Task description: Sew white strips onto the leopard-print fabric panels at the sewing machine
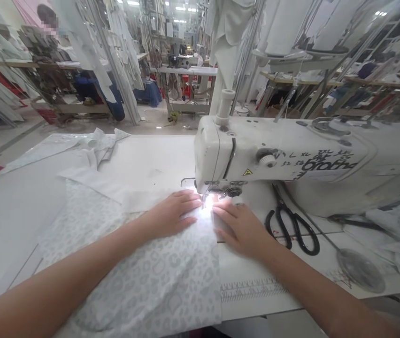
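A pale grey patterned fabric (157,277) lies spread on the white sewing table (17,211), running under the needle area of a white sewing machine (291,164). My left hand (173,213) rests flat on the fabric just left of the lit needle, fingers stretched out. My right hand (240,227) lies flat at the fabric's right edge, fingers pointing toward the needle. Both hands press the cloth down and hold nothing.
Black scissors (293,227) lie right of my right hand, beside a metal disc on a rod (360,270). More white cloth (97,145) sits at the table's far left. A printed ruler (252,288) marks the front edge. Racks and other workstations fill the background.
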`<state>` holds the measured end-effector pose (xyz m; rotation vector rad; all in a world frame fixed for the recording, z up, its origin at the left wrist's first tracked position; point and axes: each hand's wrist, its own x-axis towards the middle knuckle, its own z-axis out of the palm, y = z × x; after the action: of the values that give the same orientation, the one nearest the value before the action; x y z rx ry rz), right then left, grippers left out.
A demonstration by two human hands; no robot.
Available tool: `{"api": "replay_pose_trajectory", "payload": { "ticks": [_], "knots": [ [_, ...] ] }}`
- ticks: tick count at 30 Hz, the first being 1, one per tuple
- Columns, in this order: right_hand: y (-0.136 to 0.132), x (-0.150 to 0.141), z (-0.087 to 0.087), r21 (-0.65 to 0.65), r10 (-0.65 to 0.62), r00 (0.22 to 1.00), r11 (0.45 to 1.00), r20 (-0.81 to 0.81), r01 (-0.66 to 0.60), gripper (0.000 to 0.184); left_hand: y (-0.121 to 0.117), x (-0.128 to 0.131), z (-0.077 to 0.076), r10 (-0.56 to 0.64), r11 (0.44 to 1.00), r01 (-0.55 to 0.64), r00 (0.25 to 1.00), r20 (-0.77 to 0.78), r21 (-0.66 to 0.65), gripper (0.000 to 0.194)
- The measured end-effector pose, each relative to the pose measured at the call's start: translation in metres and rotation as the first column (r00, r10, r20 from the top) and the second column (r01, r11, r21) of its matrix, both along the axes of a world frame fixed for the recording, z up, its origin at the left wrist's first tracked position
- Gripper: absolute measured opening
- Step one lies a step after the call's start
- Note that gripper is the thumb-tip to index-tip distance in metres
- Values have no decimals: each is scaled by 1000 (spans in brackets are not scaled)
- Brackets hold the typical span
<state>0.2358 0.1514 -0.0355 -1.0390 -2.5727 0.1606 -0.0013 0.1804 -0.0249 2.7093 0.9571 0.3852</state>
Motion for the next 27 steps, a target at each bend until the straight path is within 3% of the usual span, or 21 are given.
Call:
{"api": "replay_pose_trajectory", "payload": {
  "ticks": [5, 7, 9, 12, 15, 20, 22, 24, 27],
  "knots": [
    [-6, 29, 13, 60, -215, 973, 974, -81, 220, 23, -1, -3, -1, -22, 1000, 22, 999, 28, -14, 37],
    [-15, 53, 14, 22, -364, 928, 930, -83, 367, 21, -1, -4, 2, -38, 999, 40, 998, 44, -37, 35],
    [-26, 79, 11, -8, -525, 851, 851, -33, 525, 22, 3, -4, 7, -15, 994, 20, 999, 46, -110, 31],
    [-42, 108, 3, 9, -676, 731, 735, 97, 678, 34, 13, 5, 13, 228, 949, -218, 974, 16, -226, 25],
    [-46, 117, -3, -30, -724, 651, 663, 229, 748, 42, 25, 22, 8, 472, 867, -460, 881, 18, -191, 24],
    [-32, 115, 7, -210, -724, 596, 559, 347, 802, 33, 34, 43, -12, 630, 777, -625, 773, 77, -78, 22],
    [-33, 115, 15, -237, -729, 591, 542, 345, 806, 26, 30, 43, -13, 641, 768, -635, 762, 89, -84, 15],
    [-47, 113, 21, -273, -705, 624, 561, 337, 781, 16, 17, 41, -9, 641, 767, -629, 762, 95, -129, 15],
    [-97, 99, 22, -461, -581, 790, 656, 197, 598, 13, -17, 33, 2, 623, 772, -594, 778, 82, -227, 22]
  ]
}}
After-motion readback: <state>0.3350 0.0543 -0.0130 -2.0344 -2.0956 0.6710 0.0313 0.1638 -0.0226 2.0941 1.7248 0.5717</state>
